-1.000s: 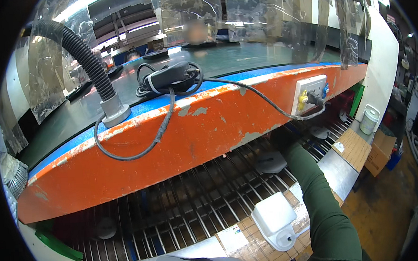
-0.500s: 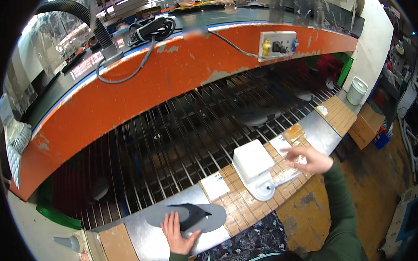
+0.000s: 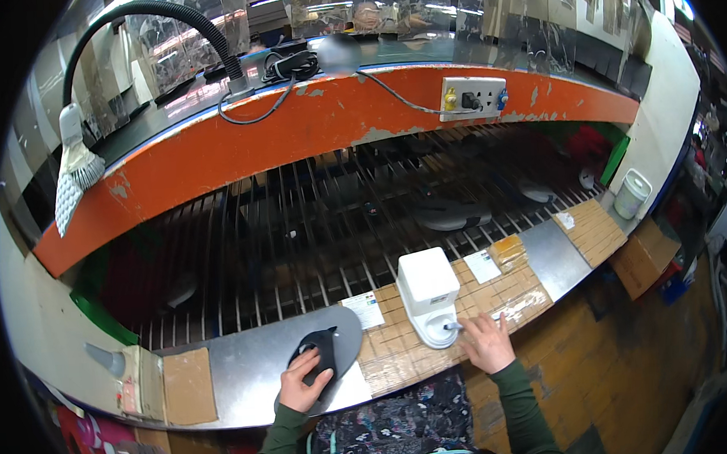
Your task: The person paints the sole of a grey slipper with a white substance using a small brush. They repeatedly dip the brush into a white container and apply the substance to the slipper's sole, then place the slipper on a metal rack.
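"Checked right hand (image 3: 486,344)?"
"Pinched thin handle (image 3: 453,327) at white dispenser (image 3: 429,283); beyond, saw card (image 3: 482,267), print illegible."
"Looked under left hand (image 3: 302,381)?"
"Found grey sole (image 3: 350,333), black upper (image 3: 324,342); couldn't tell whether gripped."

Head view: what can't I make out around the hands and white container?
In the head view:
Left hand: its back hides whether it grips or only rests on the grey-and-black slipper.
Small pale piece by the right hand: too small, partly covered by fingers.
White container: opaque walls hide any contents.
Rod rack: the orange beam hides its far side.
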A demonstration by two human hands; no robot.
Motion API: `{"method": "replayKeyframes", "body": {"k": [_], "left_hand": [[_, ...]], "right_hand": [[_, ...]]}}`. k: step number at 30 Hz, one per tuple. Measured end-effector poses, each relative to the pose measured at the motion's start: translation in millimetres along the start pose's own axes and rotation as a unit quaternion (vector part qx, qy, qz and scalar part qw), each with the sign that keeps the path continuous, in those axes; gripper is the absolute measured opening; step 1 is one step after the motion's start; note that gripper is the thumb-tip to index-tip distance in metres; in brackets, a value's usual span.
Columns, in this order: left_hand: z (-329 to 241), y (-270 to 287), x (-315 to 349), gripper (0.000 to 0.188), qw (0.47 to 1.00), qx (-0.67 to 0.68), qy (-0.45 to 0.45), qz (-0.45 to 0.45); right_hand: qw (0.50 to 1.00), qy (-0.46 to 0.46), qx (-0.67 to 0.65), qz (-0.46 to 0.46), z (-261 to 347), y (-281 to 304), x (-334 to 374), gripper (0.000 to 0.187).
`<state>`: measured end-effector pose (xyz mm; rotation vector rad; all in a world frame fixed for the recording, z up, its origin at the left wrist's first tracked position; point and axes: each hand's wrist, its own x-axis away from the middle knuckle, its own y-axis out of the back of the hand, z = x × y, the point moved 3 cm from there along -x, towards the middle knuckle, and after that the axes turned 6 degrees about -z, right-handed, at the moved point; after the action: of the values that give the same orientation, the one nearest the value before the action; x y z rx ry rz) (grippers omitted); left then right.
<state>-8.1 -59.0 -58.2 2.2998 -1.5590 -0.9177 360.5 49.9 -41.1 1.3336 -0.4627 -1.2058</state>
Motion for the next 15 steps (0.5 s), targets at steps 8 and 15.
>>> {"method": "replayKeyframes", "body": {"k": [8, 15], "left_hand": [[18.3, -3.0, 13.8, 0.069, 0.963, -0.232, -0.103, 0.091], [17.2, -6.0, 12.3, 0.051, 0.941, -0.311, -0.067, 0.116]], "right_hand": [[0.984, 0.029, -0.122, -0.126, -38.8, -23.0, -7.5, 0.019], [0.987, 0.074, -0.110, -0.094, -50.9, -32.3, -11.8, 0.019]]}}
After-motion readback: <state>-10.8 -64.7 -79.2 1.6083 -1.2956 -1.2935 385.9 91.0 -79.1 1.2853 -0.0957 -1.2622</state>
